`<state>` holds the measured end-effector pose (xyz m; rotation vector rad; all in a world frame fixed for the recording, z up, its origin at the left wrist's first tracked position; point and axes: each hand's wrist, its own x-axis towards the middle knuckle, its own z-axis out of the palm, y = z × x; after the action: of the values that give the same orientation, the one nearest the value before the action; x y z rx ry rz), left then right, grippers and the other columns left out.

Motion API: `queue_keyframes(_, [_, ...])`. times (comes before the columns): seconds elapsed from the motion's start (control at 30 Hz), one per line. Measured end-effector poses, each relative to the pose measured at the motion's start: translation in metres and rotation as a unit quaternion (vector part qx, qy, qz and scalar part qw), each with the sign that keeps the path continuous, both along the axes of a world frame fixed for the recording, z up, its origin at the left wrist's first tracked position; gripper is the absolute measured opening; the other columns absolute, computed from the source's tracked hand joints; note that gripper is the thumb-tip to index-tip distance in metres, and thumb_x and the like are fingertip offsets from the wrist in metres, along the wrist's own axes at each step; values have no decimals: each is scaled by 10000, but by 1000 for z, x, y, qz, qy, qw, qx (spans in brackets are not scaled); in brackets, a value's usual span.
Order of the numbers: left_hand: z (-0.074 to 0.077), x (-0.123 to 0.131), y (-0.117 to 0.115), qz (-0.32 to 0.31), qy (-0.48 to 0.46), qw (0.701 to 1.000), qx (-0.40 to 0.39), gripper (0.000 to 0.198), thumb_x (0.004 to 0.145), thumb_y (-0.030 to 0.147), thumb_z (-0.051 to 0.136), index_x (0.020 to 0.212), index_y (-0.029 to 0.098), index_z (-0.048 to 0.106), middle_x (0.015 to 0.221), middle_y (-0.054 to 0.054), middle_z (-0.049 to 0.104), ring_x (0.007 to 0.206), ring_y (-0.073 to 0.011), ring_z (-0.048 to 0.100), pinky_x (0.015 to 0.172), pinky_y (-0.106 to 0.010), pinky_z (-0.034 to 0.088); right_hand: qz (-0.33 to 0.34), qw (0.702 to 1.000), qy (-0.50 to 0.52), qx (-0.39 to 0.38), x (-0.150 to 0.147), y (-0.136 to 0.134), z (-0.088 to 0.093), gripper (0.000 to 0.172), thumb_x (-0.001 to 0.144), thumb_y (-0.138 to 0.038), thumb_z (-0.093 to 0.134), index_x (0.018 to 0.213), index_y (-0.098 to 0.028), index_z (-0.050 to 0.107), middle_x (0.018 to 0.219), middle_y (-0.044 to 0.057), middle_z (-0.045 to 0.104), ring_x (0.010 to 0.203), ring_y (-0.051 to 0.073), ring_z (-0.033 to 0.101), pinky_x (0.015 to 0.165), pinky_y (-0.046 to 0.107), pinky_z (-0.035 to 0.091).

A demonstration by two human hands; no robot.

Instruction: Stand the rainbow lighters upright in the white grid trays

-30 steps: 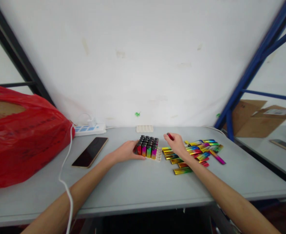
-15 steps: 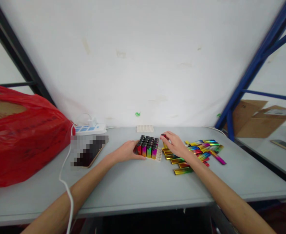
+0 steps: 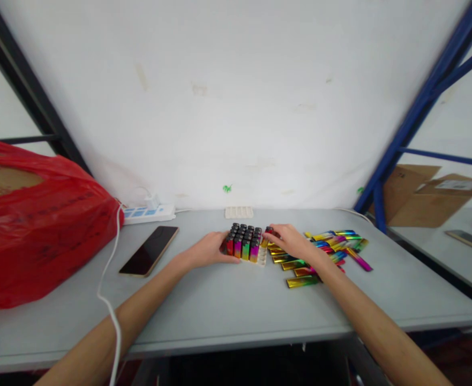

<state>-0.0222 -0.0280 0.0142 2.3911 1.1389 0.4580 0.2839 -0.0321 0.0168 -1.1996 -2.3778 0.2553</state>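
Observation:
Rows of upright lighters (image 3: 245,242) with black tops and shiny multicoloured bodies stand in a white slotted tray (image 3: 262,258). My left hand (image 3: 212,248) grips the left side of this block, thumb at the near edge and fingers behind. My right hand (image 3: 287,239) pinches a single lighter (image 3: 268,231) by its upper end, upright over the tray's right column at the far end. Below that lighter, the nearer slots of the column show bare. Beside my right wrist lies a pile of loose metallic lighters (image 3: 328,249), partly hidden under the forearm.
Against the wall sits a second white slotted tray (image 3: 239,212). To the left are a phone (image 3: 149,251), a power strip (image 3: 150,212), a white cable (image 3: 109,305) and a large red bag (image 3: 46,225). A cardboard box (image 3: 424,198) stands beyond the blue frame (image 3: 416,112).
My right hand has moved slightly left and down, bringing its lighter from beside the tray to the tray's right column. My left hand stays in place.

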Motion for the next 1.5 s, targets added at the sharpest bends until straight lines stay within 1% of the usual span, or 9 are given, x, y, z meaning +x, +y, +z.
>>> queue_keyframes(0.27, [1, 0, -1, -5, 3, 1000, 11, 647, 748, 655, 864, 1178, 201, 699, 1145, -66, 810, 1015, -328, 753, 857, -340, 546, 66, 998, -11, -20, 15, -4, 8, 235, 1047, -374, 615, 1061, -174, 738, 1060, 108, 764, 988, 246, 698, 913, 355, 522])
queue_keyframes(0.43, [2, 1, -2, 2, 11, 1000, 6, 649, 741, 658, 868, 1168, 201, 695, 1137, -58, 808, 996, -324, 753, 838, -335, 542, 10, 997, -45, -54, 46, 6, 9, 255, 974, -285, 662, 1176, -174, 772, 1174, 139, 769, 1111, 290, 696, 1023, 413, 512])
queue_keyframes(0.57, [1, 1, -1, 5, 14, 1000, 9, 655, 738, 675, 861, 1150, 196, 690, 1119, -64, 807, 986, -324, 749, 837, -337, 538, 8, 992, -77, -98, 57, 9, 5, 177, 930, -299, 708, 1027, -175, 789, 1082, 127, 771, 1032, 284, 700, 970, 390, 519])
queue_keyframes(0.73, [1, 0, -1, 2, 13, 1000, 12, 652, 741, 687, 855, 1135, 193, 693, 1077, -61, 804, 962, -321, 745, 813, -334, 534, -21, 995, -52, -79, 53, 8, 0, 150, 982, -331, 640, 1002, -190, 688, 961, 92, 760, 878, 238, 683, 821, 342, 513])
queue_keyframes(0.93, [1, 1, -1, 4, 11, 1000, 6, 649, 744, 674, 859, 1148, 193, 694, 1093, -67, 806, 976, -321, 748, 817, -334, 541, -66, 992, 103, 1, 48, 15, 0, 242, 1008, -455, 605, 1032, -218, 651, 876, 54, 737, 789, 218, 662, 761, 343, 512])
queue_keyframes(1.1, [0, 0, 0, 4, 17, 1000, 9, 626, 745, 682, 854, 1106, 197, 688, 1079, -60, 805, 961, -318, 749, 822, -336, 538, -70, 933, 351, -31, 27, 14, 7, 502, 873, -729, 701, 865, -231, 641, 783, 9, 633, 759, 192, 616, 711, 323, 555])
queue_keyframes(1.3, [-1, 0, 0, 6, 17, 1000, 15, 643, 735, 691, 852, 1118, 202, 684, 1074, -58, 802, 952, -315, 748, 822, -340, 538, 9, 818, 532, -218, 1, -5, 15, 513, 847, -728, 758, 940, -268, 551, 801, -22, 646, 722, 160, 630, 723, 321, 570])
queue_keyframes(1.4, [0, 0, 0, 4, 16, 1000, 11, 649, 736, 694, 849, 1127, 203, 684, 1072, -57, 803, 952, -310, 746, 821, -335, 539, 32, 818, 523, -236, -6, -13, 19, 483, 874, -698, 755, 989, -273, 558, 692, -59, 571, 620, 137, 563, 627, 278, 514])
queue_keyframes(1.5, [0, 0, 0, 4, 19, 1000, 14, 645, 742, 689, 846, 1134, 203, 686, 1073, -57, 802, 945, -305, 744, 815, -331, 537, 16, 838, 497, -224, -9, -14, 19, 497, 877, -724, 731, 971, -265, 567, 624, -101, 400, 506, 99, 364, 479, 224, 346])
